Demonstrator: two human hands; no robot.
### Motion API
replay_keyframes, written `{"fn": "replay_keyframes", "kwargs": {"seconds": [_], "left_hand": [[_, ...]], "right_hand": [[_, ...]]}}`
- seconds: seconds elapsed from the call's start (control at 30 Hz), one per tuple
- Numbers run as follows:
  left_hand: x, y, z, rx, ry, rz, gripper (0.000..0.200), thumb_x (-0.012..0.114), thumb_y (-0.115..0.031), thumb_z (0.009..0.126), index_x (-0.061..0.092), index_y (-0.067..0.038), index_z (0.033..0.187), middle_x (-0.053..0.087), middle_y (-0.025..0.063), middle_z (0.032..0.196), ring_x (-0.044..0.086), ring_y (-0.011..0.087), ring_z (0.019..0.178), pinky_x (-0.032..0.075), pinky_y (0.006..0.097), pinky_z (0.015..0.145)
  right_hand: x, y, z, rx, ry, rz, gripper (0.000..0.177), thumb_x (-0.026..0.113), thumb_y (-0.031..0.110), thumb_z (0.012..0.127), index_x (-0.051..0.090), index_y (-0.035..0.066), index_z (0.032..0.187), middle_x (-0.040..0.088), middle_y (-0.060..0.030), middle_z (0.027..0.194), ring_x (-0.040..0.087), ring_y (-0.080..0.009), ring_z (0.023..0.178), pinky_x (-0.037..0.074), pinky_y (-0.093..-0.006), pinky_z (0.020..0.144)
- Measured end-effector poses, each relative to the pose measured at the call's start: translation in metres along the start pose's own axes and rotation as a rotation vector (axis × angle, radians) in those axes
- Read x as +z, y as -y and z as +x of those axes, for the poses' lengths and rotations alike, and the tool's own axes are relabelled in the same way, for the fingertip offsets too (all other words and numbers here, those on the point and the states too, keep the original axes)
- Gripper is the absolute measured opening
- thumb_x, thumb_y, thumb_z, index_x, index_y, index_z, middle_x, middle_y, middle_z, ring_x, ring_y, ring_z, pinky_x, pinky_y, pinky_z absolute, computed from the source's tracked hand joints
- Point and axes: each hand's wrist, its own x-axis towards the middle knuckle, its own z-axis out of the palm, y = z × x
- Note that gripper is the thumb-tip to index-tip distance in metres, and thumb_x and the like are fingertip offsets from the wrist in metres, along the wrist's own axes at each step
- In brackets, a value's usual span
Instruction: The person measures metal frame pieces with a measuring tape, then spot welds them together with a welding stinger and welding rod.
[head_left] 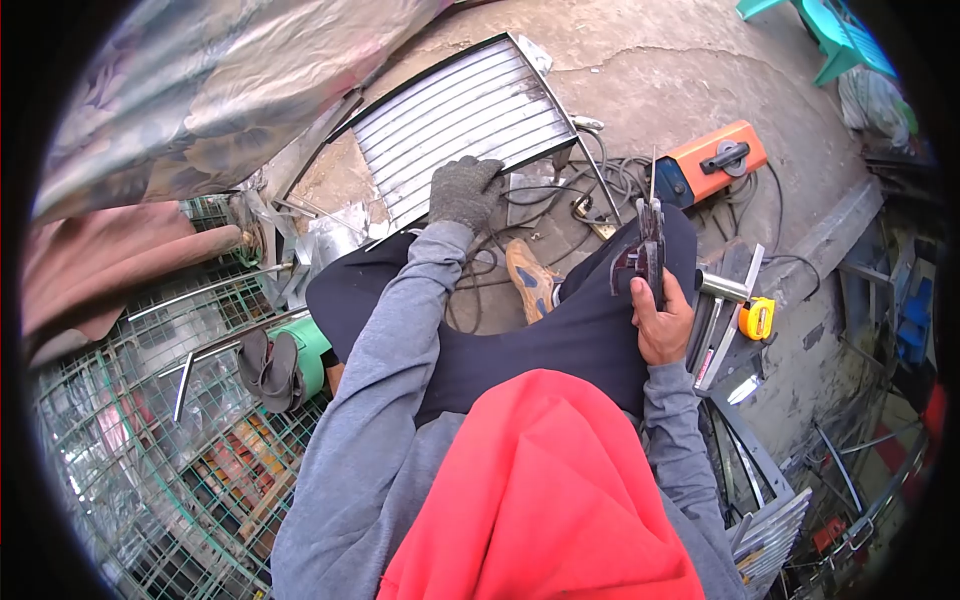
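Note:
My left hand (465, 193), in a dark grey knit glove, lies on the near edge of a slatted metal panel (460, 110) with a dark frame. Whether its fingers grip the edge cannot be made out. My bare right hand (660, 318) is closed around the handle of a dark electrode holder (650, 250) above my right thigh. A thin rod (654, 178) points up from its jaws. Just beyond it sits an orange welding machine (712, 160) with a black handle on top.
Black cables (545, 195) coil on the ground between panel and machine. A yellow tape measure (757, 318) and metal bars lie at the right. Green wire mesh (170, 400) stands at the left, beside a green stool (313, 350). A turquoise chair (845, 45) is at the upper right.

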Motion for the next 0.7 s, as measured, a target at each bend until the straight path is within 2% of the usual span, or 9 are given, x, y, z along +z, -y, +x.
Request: {"fn": "replay_keyframes", "kwargs": {"seconds": [0.17, 0.27, 0.47, 0.7], "left_hand": [[0.0011, -0.0011, -0.0002, -0.002, -0.005, 0.024, 0.027, 0.070, -0.033, 0.086, 0.073, -0.019, 0.109, 0.068, 0.0130, 0.097, 0.065, 0.0356, 0.093, 0.050, 0.0484, 0.083], [-0.0023, -0.0030, 0.0013, 0.006, -0.011, -0.020, 0.025, 0.072, -0.031, 0.085, 0.075, -0.017, 0.106, 0.069, 0.0138, 0.092, 0.066, 0.0368, 0.089, 0.050, 0.0496, 0.080], [-0.0072, -0.0087, 0.0047, -0.098, 0.044, -0.017, 0.027, 0.072, -0.032, 0.085, 0.075, -0.017, 0.108, 0.070, 0.0143, 0.095, 0.067, 0.0359, 0.093, 0.052, 0.0475, 0.082], [-0.0029, 0.0001, -0.0005, -0.073, -0.003, -0.072, 0.028, 0.072, -0.034, 0.086, 0.075, -0.017, 0.108, 0.070, 0.0150, 0.095, 0.067, 0.0361, 0.094, 0.052, 0.0473, 0.083]], "right_hand": [[-0.0030, 0.0026, -0.0002, -0.003, 0.001, -0.004, 0.039, 0.075, 0.024, 0.095, 0.066, -0.001, 0.124, 0.063, 0.0026, 0.073, 0.052, -0.0042, 0.057, 0.042, -0.0229, 0.051], [-0.0032, 0.0003, 0.0000, 0.005, 0.010, 0.025, 0.039, 0.074, 0.024, 0.095, 0.066, -0.001, 0.124, 0.063, 0.0026, 0.073, 0.051, -0.0041, 0.057, 0.042, -0.0229, 0.051], [-0.0024, 0.0039, -0.0007, 0.010, 0.005, 0.017, 0.038, 0.074, 0.024, 0.095, 0.066, 0.000, 0.124, 0.063, 0.0030, 0.073, 0.051, -0.0040, 0.057, 0.043, -0.0232, 0.051], [-0.0025, -0.0020, 0.0007, -0.014, 0.011, 0.025, 0.039, 0.075, 0.025, 0.095, 0.066, 0.000, 0.123, 0.064, 0.0027, 0.075, 0.052, -0.0043, 0.056, 0.043, -0.0237, 0.051]]}}
